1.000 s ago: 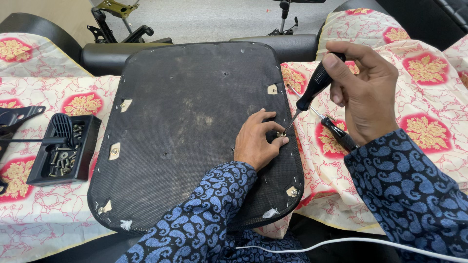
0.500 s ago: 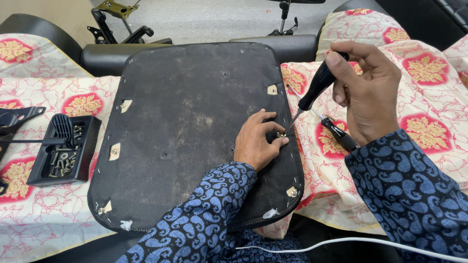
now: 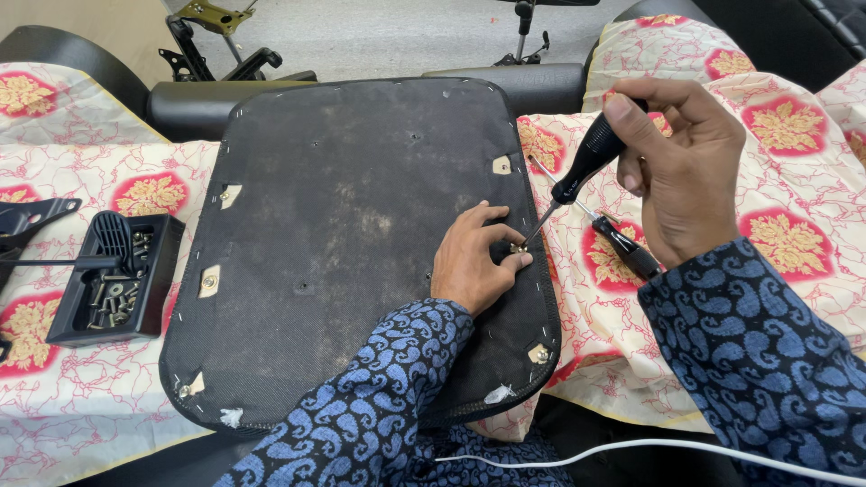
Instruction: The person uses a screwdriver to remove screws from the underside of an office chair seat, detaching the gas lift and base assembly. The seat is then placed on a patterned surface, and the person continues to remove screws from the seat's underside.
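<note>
At the far left a black plastic tray of small metal screws sits on the flowered cloth. In the middle lies a dark, rounded seat panel with rough fabric and stapled edges. The left hand rests on its right side, its grip pinched together on a small brass screw. The right hand has its grip clamped around a black-handled screwdriver, tilted, tip on that screw.

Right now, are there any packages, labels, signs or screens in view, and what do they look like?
No labels, signs or screens show.
Nearest to a package: an open black plastic tray of loose metal screws, at the left on the flowered red and cream cloth, beside the black fabric-backed seat panel.
</note>
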